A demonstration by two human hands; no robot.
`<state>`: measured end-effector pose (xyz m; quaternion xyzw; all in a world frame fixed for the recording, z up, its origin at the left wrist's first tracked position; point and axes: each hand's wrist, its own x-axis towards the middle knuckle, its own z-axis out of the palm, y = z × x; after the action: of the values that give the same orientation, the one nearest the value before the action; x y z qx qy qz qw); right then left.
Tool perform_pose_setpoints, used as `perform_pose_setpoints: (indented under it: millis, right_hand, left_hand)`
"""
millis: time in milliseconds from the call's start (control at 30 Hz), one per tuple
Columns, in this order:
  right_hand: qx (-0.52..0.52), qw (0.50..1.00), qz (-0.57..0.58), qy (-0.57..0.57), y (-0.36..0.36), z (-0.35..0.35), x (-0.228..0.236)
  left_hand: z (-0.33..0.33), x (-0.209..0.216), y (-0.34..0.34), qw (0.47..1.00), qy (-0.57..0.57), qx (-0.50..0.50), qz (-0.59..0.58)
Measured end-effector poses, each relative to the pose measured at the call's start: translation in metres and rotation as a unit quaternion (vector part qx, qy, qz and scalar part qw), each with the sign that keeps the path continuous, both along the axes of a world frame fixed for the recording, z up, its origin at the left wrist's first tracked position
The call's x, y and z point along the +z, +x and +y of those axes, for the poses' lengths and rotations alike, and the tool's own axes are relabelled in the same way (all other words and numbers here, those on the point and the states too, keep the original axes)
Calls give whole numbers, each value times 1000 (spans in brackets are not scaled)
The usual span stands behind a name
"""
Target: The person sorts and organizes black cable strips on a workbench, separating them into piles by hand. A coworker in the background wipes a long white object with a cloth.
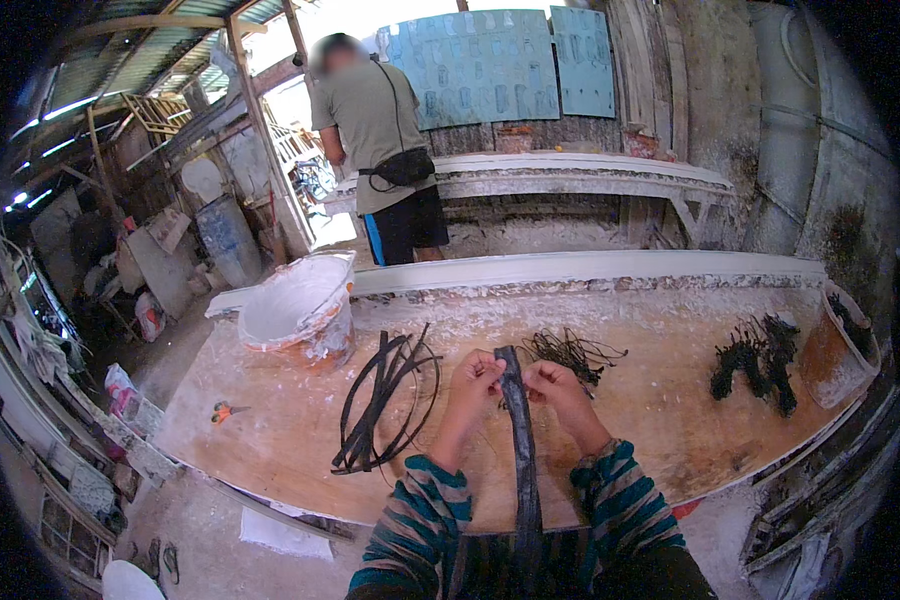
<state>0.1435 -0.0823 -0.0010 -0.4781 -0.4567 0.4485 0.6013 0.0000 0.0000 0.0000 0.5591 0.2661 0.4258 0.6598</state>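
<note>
A long, flat black rubber-like strip [524, 460] hangs from my hands down over the table edge toward my lap. My left hand [476, 376] pinches its upper end between thumb and fingers. On the strip's other side, a little lower, my right hand [558, 388] has its fingers closed at the edge. A loose loop of narrow black strips [372, 412] lies left of my hands. Just beyond my right hand is a tangle of thin black pieces [577, 354], partly hidden by that hand.
A white-crusted bucket [298, 312] stands at the table's [260, 430] far left, with orange-handled scissors [226, 411] nearer. Dark knotted bundles [756, 366] lie at right beside an orange container [838, 345]. A person [375, 130] stands at a whitened bench [570, 175] behind.
</note>
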Motion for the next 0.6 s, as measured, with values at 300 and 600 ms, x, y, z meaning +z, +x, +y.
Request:
perform_pose_setpoints:
  millis: [300,600]
  right_hand:
    - [87,988,-127,31,-11,3,-5]
    - [56,991,-124,-16,-10,3,-11]
  left_hand:
    - [6,12,-9,988,36,132,-74]
    - [12,14,-12,970,43,212,-114]
